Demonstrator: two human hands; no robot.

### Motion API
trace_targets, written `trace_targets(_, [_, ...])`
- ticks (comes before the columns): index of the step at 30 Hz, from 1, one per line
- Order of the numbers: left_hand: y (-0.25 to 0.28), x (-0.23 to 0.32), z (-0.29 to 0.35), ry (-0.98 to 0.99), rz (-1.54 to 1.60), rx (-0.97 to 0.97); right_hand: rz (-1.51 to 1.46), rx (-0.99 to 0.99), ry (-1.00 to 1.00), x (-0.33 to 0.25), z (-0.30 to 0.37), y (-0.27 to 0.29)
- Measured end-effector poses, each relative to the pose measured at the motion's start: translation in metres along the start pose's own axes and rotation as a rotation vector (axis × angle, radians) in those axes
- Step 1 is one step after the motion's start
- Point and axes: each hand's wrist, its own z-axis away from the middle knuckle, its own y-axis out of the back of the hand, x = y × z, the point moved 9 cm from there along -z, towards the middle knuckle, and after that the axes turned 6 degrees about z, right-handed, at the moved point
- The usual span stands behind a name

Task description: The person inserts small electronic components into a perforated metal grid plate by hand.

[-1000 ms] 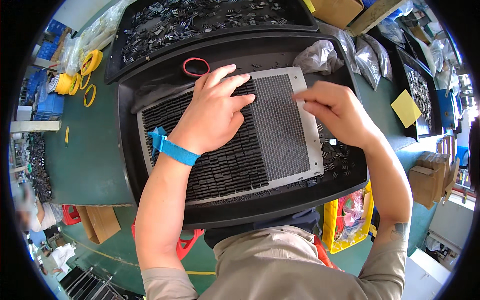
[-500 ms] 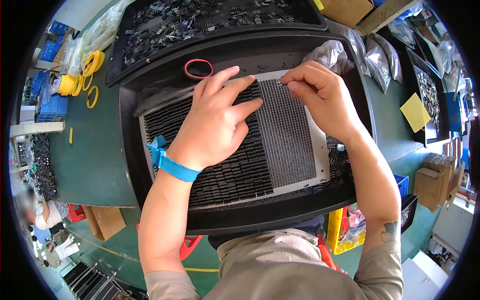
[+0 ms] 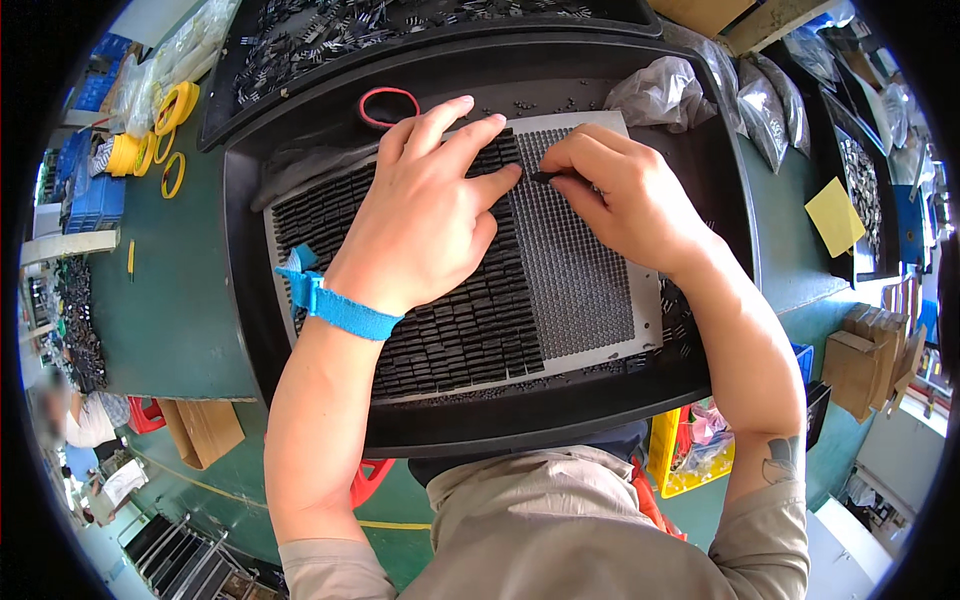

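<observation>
A pale perforated plate (image 3: 645, 290) lies in a large black tray (image 3: 470, 428). Rows of small black parts (image 3: 465, 330) cover its left and middle, while a strip of bare holes (image 3: 585, 270) shows toward the right. Over the rows rests my left hand (image 3: 425, 215), fingers spread, fingertips at the edge of the filled rows; a blue wrist strap (image 3: 350, 312) is round that wrist. My right hand (image 3: 625, 195) is above the bare holes, pinching a small black part (image 3: 545, 177) between thumb and forefinger, close to the left fingertips.
Behind stands another black tray (image 3: 400, 35) heaped with loose black parts. A red-rimmed ring (image 3: 390, 106) and a clear plastic bag (image 3: 660, 95) lie inside the near tray. Yellow tape rolls (image 3: 172, 115) sit left; bags of parts (image 3: 765, 120) and a yellow paper (image 3: 835, 220) lie right.
My right hand has moved left and slightly down, toward the filled rows, and the black part now shows in its pinch. My left hand stays spread over the rows; the whole view has shifted slightly.
</observation>
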Motion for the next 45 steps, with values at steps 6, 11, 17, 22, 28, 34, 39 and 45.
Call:
trace_targets(6, [-0.002, -0.006, 0.003, 0.023, 0.048, 0.014, 0.08, -0.019, 0.105, -0.007, -0.003, -0.012])
trace_targets(11, [-0.002, -0.007, 0.003, 0.039, 0.066, 0.007, 0.087, -0.011, 0.115, -0.008, -0.004, -0.014])
trace_targets(17, [-0.003, -0.007, 0.003, 0.044, 0.066, 0.006, 0.092, -0.027, 0.106, -0.006, -0.004, -0.018])
trace_targets(22, [-0.004, -0.009, 0.004, 0.052, 0.07, -0.001, 0.12, -0.024, 0.122, -0.008, -0.004, -0.019])
trace_targets(28, [-0.004, -0.01, 0.004, 0.056, 0.094, -0.008, 0.14, -0.031, 0.146, -0.012, -0.004, -0.021])
trace_targets(34, [-0.006, -0.011, 0.004, 0.061, 0.095, -0.012, 0.114, -0.042, 0.131, -0.012, -0.005, -0.022])
trace_targets(39, [-0.005, -0.011, 0.004, 0.072, 0.102, -0.019, 0.084, -0.046, 0.146, -0.012, -0.005, -0.022])
trace_targets(45, [-0.005, -0.012, 0.004, 0.073, 0.107, -0.019, 0.057, -0.041, 0.128, -0.01, -0.005, -0.022])
